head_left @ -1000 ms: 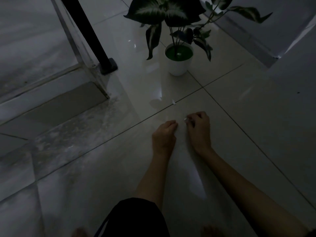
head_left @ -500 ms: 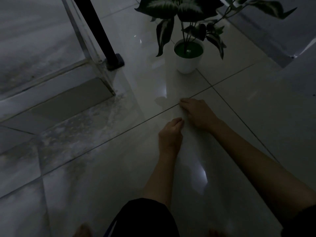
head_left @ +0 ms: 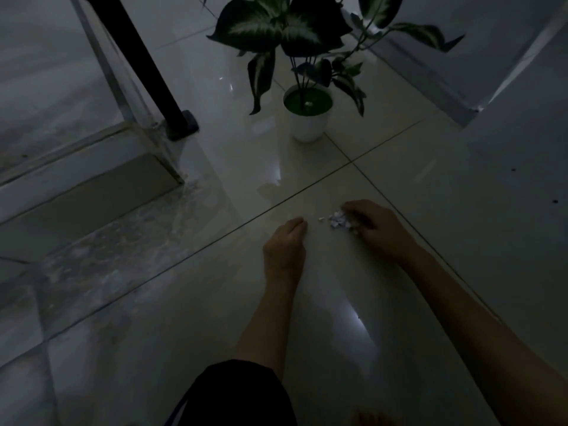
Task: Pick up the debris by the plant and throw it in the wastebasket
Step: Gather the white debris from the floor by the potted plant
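Observation:
A small pile of white paper debris (head_left: 339, 221) lies on the glossy floor tile in front of the plant (head_left: 285, 29), which stands in a white pot (head_left: 307, 124). My right hand (head_left: 376, 230) rests on the floor with its curved fingers against the right side of the pile. One loose bit (head_left: 321, 218) lies just left of the pile. My left hand (head_left: 284, 247) sits on the tile left of the debris, fingers curled in, nothing visible in it. No wastebasket is in view.
The room is dim. A black slanted post (head_left: 144, 63) with a foot stands left of the pot, beside a glass panel and a raised step (head_left: 92, 192). A wall base (head_left: 445, 87) runs at the right. My dark-clothed knee (head_left: 236, 395) is at the bottom.
My right hand reached forward toward the tile seam, then drew back to the right, and a gathered pile of debris now shows at its fingertips. My left hand stayed almost still.

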